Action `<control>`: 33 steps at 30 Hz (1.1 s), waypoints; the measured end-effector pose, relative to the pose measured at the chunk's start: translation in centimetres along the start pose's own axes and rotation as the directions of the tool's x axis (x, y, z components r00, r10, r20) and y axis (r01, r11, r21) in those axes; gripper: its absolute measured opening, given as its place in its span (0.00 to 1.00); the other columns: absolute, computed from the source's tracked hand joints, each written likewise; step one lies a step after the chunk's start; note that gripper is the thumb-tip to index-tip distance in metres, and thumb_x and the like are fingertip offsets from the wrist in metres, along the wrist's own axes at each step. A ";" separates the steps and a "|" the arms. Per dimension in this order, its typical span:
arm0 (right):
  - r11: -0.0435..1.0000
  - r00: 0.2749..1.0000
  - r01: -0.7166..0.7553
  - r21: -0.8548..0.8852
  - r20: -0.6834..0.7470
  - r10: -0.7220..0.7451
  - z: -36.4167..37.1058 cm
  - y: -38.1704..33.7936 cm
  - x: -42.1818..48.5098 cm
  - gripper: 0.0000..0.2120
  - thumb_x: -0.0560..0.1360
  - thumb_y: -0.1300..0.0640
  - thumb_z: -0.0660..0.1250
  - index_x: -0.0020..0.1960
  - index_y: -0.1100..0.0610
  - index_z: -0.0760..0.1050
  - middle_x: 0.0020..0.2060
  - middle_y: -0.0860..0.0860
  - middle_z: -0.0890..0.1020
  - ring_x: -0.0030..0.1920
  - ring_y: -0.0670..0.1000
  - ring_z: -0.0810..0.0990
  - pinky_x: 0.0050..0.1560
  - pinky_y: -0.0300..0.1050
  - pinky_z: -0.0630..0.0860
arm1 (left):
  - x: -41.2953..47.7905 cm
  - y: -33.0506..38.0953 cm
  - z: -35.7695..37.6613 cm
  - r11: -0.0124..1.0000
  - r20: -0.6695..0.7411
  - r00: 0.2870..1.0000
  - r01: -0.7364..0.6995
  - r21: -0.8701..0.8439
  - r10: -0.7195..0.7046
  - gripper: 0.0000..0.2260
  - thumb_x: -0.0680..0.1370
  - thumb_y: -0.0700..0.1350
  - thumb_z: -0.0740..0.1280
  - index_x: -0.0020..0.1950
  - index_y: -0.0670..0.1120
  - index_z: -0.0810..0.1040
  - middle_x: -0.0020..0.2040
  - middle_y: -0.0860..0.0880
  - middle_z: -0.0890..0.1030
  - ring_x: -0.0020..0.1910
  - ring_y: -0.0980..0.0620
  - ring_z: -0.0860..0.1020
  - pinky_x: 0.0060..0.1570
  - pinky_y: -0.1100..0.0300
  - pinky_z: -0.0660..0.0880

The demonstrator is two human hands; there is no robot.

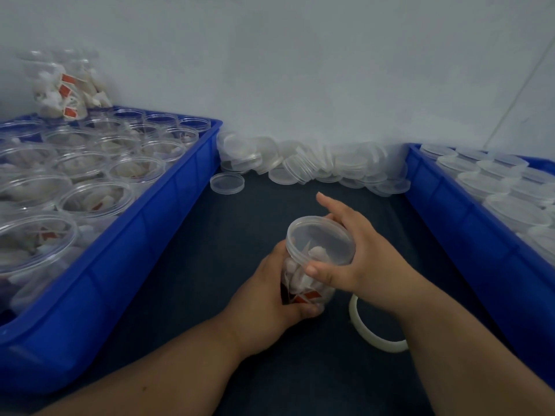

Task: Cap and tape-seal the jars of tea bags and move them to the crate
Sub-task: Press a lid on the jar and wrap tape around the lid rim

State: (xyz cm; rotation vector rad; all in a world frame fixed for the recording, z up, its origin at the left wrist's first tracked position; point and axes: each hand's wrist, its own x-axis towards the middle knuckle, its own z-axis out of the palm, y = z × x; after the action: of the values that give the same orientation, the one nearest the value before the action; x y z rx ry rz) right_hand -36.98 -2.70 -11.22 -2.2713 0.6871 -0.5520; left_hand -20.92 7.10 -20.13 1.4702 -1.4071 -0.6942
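A clear plastic jar (303,280) of tea bags is tilted over the dark table, low in the middle of the view. My left hand (264,292) grips its body from the left and below. A translucent lid (321,240) sits on its mouth. My right hand (351,259) holds the lid's rim from the right, thumb at the near edge and index finger pointing away. A roll of clear tape (372,328) lies on the table just right of the jar, partly hidden by my right wrist.
A blue crate (168,223) at left holds several open jars of tea bags. Another blue crate (468,223) at right holds several capped jars. A heap of loose lids (312,165) lies along the back wall, with a single lid (226,183) in front.
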 end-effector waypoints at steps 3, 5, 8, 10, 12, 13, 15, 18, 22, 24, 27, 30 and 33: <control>0.997 0.995 0.062 -0.053 0.082 -0.058 -0.3 0.0 0.3 0.45 0.61 0.35 0.75 0.72 0.28 0.57 0.68 0.27 0.62 0.69 0.28 0.59 0.65 0.27 0.61 | 0.0 -0.1 0.0 1.000 0.006 1.000 -0.005 0.006 0.005 0.40 0.69 0.49 0.79 0.75 0.64 0.62 0.68 0.62 0.75 0.67 0.63 0.74 0.67 0.57 0.74; 0.997 0.997 0.067 -0.042 0.035 -0.066 0.1 0.0 0.3 0.37 0.63 0.37 0.75 0.69 0.31 0.65 0.66 0.26 0.64 0.67 0.27 0.62 0.63 0.23 0.62 | 0.0 -0.1 0.0 1.000 0.001 1.000 0.005 0.020 -0.005 0.40 0.69 0.49 0.80 0.75 0.64 0.62 0.68 0.61 0.74 0.67 0.63 0.74 0.67 0.56 0.74; 0.999 0.995 0.045 -0.002 -0.092 -0.045 1.4 0.0 0.0 0.33 0.65 0.44 0.78 0.67 0.34 0.70 0.63 0.30 0.68 0.63 0.29 0.67 0.56 0.19 0.63 | -0.2 -0.2 0.4 0.998 -0.031 0.999 -0.004 0.070 0.007 0.40 0.69 0.50 0.80 0.75 0.63 0.62 0.68 0.60 0.75 0.66 0.61 0.76 0.64 0.54 0.76; 0.999 0.983 0.018 0.031 -0.184 -0.012 2.3 0.0 -0.2 0.32 0.64 0.44 0.78 0.66 0.35 0.71 0.62 0.30 0.69 0.62 0.29 0.67 0.55 0.18 0.63 | -0.4 0.0 0.7 0.994 -0.070 0.998 0.001 0.107 0.006 0.40 0.68 0.52 0.79 0.74 0.66 0.61 0.66 0.62 0.75 0.63 0.62 0.77 0.62 0.54 0.78; 0.999 0.965 -0.012 0.029 -0.261 0.019 3.2 -0.2 -0.4 0.33 0.63 0.42 0.77 0.66 0.36 0.72 0.61 0.30 0.68 0.61 0.28 0.66 0.53 0.17 0.63 | -0.5 0.2 1.1 0.989 -0.107 0.994 0.010 0.148 0.006 0.38 0.69 0.54 0.79 0.71 0.68 0.61 0.63 0.65 0.76 0.59 0.64 0.79 0.58 0.53 0.80; 0.999 0.954 -0.023 0.026 -0.297 0.030 3.7 -0.3 -0.4 0.33 0.63 0.41 0.76 0.66 0.36 0.72 0.60 0.29 0.67 0.61 0.28 0.65 0.52 0.17 0.63 | -0.6 0.3 1.2 0.985 -0.120 0.993 0.013 0.173 0.008 0.37 0.69 0.55 0.78 0.70 0.68 0.61 0.63 0.66 0.76 0.58 0.64 0.79 0.57 0.53 0.80; 0.999 0.934 -0.025 0.024 -0.357 0.032 4.5 -0.5 -0.5 0.33 0.63 0.40 0.76 0.67 0.38 0.73 0.60 0.30 0.67 0.61 0.27 0.64 0.52 0.17 0.62 | -0.8 0.5 1.3 0.978 -0.138 0.990 0.022 0.208 0.007 0.35 0.69 0.56 0.78 0.69 0.67 0.61 0.62 0.68 0.75 0.57 0.66 0.78 0.56 0.54 0.80; 0.996 0.966 -0.032 0.078 -0.252 0.051 3.4 -0.6 -0.7 0.41 0.61 0.33 0.74 0.72 0.35 0.65 0.66 0.30 0.65 0.64 0.26 0.63 0.57 0.24 0.67 | -0.9 0.7 1.1 0.977 -0.126 0.992 0.030 0.213 -0.003 0.35 0.68 0.58 0.78 0.69 0.66 0.61 0.62 0.64 0.76 0.57 0.63 0.79 0.56 0.54 0.80; 0.983 0.948 -0.159 0.087 -0.265 0.177 -0.4 1.1 -2.7 0.38 0.67 0.26 0.59 0.74 0.29 0.52 0.73 0.37 0.62 0.69 0.34 0.65 0.65 0.37 0.66 | -1.0 1.0 0.6 0.968 -0.106 0.992 0.085 0.235 -0.061 0.37 0.65 0.60 0.79 0.66 0.70 0.59 0.62 0.65 0.76 0.59 0.65 0.77 0.60 0.60 0.77; 0.929 0.914 -0.336 -0.158 -0.293 0.281 -1.4 2.4 -4.6 0.27 0.71 0.30 0.58 0.68 0.36 0.66 0.64 0.41 0.72 0.57 0.36 0.74 0.58 0.39 0.73 | -1.2 1.4 0.6 0.961 -0.116 0.990 0.106 0.254 -0.078 0.38 0.64 0.61 0.80 0.65 0.71 0.59 0.61 0.67 0.75 0.58 0.68 0.76 0.58 0.65 0.75; 0.694 0.918 -0.333 -0.639 -0.051 0.394 -0.4 3.5 -7.2 0.21 0.71 0.31 0.61 0.53 0.44 0.77 0.51 0.42 0.78 0.48 0.42 0.76 0.52 0.41 0.74 | -1.4 2.1 0.8 0.947 -0.140 0.984 0.148 0.286 -0.111 0.41 0.63 0.62 0.80 0.68 0.66 0.59 0.61 0.66 0.75 0.59 0.65 0.76 0.59 0.65 0.74; 0.617 0.941 -0.261 -0.742 -0.053 0.334 0.6 2.8 -8.8 0.14 0.77 0.37 0.61 0.48 0.46 0.76 0.46 0.42 0.77 0.48 0.44 0.76 0.48 0.40 0.72 | -1.5 3.5 0.7 0.934 -0.106 0.981 0.189 0.304 -0.164 0.48 0.65 0.59 0.82 0.76 0.58 0.57 0.70 0.59 0.70 0.68 0.59 0.73 0.67 0.59 0.72; 0.733 0.879 -0.477 -0.485 -0.276 0.390 -0.5 1.2 -9.6 0.13 0.78 0.43 0.63 0.39 0.47 0.74 0.35 0.44 0.79 0.33 0.42 0.78 0.32 0.35 0.70 | -2.2 5.5 0.2 0.914 -0.148 0.968 0.239 0.327 -0.201 0.62 0.66 0.60 0.81 0.82 0.54 0.37 0.81 0.53 0.43 0.81 0.53 0.49 0.79 0.57 0.52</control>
State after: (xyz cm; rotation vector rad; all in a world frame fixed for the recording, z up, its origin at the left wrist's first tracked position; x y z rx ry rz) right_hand -45.06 2.20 -13.54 -2.4491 1.5833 -0.3249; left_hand -23.78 9.77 -15.69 1.9356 -1.3342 -0.5088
